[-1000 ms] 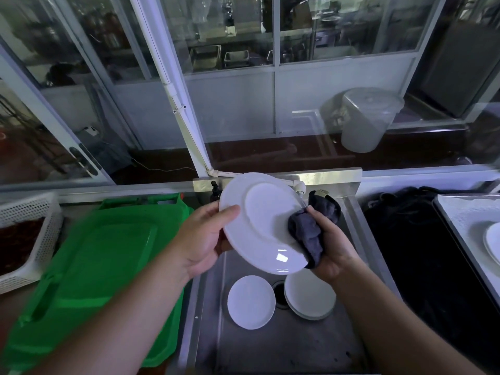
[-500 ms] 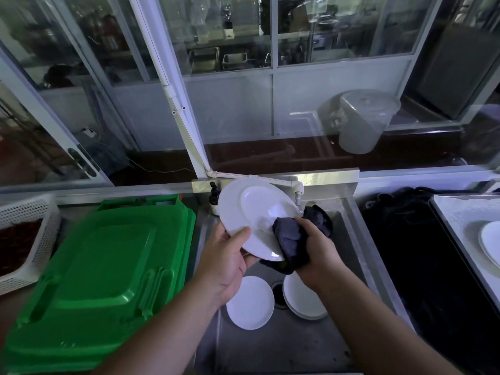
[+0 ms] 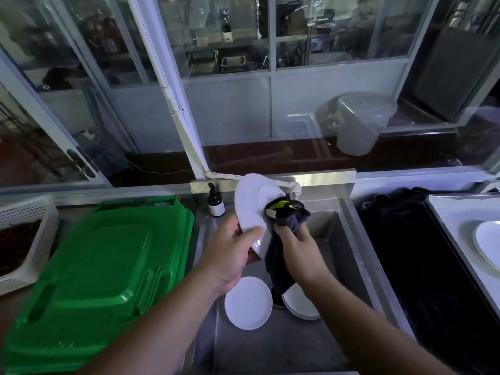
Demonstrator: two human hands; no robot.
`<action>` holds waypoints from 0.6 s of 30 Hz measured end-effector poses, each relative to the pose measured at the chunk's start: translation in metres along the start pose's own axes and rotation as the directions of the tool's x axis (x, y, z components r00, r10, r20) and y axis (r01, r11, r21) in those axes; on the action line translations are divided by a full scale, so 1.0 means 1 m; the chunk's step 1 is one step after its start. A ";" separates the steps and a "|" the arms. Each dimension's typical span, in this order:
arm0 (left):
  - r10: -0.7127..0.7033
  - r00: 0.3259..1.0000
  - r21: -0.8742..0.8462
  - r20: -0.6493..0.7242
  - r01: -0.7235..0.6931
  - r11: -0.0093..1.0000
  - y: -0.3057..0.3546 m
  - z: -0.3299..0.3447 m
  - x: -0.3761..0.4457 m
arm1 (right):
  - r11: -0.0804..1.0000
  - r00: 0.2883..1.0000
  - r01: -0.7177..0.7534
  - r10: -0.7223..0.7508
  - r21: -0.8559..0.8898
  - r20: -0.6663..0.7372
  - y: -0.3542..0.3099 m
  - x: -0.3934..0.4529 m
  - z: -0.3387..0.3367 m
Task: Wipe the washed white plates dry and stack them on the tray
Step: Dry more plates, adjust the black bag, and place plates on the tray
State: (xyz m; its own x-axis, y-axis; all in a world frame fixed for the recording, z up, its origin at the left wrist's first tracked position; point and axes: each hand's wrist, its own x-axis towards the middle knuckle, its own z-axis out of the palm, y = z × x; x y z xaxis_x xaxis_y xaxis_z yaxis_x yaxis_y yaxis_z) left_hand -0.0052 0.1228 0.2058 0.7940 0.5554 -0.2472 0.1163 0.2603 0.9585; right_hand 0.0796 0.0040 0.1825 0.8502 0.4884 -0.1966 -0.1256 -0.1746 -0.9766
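My left hand (image 3: 231, 253) grips the lower rim of a white plate (image 3: 250, 204), held nearly on edge above the sink. A dark cloth (image 3: 282, 226) with a yellow tag is bunched in my right hand (image 3: 296, 250), which presses it against the plate's face. Down in the steel sink (image 3: 349, 247) lies a single white plate (image 3: 248, 303) and, to its right, a small stack of white plates (image 3: 299, 305) partly hidden by my right arm. At the far right a tray (image 3: 454, 212) with a white liner holds one white plate (image 3: 488, 244).
A green plastic lid (image 3: 102, 272) covers the counter to the left, with a white perforated basket (image 3: 29, 236) beyond it. A dark pump bottle (image 3: 215, 201) stands at the sink's back left corner. Black material (image 3: 411, 253) fills the basin between sink and tray.
The plate has turned from facing me to nearly edge-on. My left hand slid down to its lower rim. My right hand carried the cloth across the plate's face, and the cloth's yellow tag now shows.
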 end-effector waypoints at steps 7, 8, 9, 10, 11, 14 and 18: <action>-0.074 0.993 -0.022 0.090 0.076 0.997 -0.005 0.000 -0.008 | 0.787 0.879 0.464 -0.349 -0.407 0.325 -0.013 0.011 -0.010; -0.073 0.992 -0.042 0.100 0.078 0.996 -0.004 0.000 -0.009 | 0.751 0.861 0.496 -0.362 -0.435 0.357 -0.015 0.017 -0.011; -0.072 0.992 -0.052 0.106 0.078 0.996 -0.005 -0.001 -0.010 | 0.725 0.847 0.522 -0.381 -0.450 0.370 -0.018 0.021 -0.012; -0.072 0.991 -0.053 0.114 0.078 0.996 -0.006 -0.002 -0.011 | 0.711 0.837 0.541 -0.408 -0.448 0.364 -0.018 0.026 -0.012; -0.069 0.990 -0.044 0.122 0.075 0.996 -0.007 -0.003 -0.013 | 0.706 0.830 0.556 -0.441 -0.438 0.343 -0.019 0.030 -0.012; -0.046 0.990 -0.013 0.136 0.048 0.999 -0.012 -0.002 -0.020 | 0.783 0.874 0.485 -0.445 -0.390 0.195 -0.021 0.036 -0.010; 0.011 0.995 0.066 0.097 -0.018 0.998 -0.024 0.001 -0.026 | 0.967 0.993 0.110 -0.117 -0.228 -0.015 -0.026 0.033 -0.006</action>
State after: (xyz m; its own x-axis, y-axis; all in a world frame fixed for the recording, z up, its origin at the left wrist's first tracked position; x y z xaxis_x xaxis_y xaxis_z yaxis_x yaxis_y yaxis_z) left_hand -0.0276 0.1012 0.1898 0.8495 0.4789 -0.2214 0.1416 0.1973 0.9701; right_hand 0.1143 0.0197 0.2022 0.8666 0.4926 -0.0798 0.0888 -0.3096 -0.9467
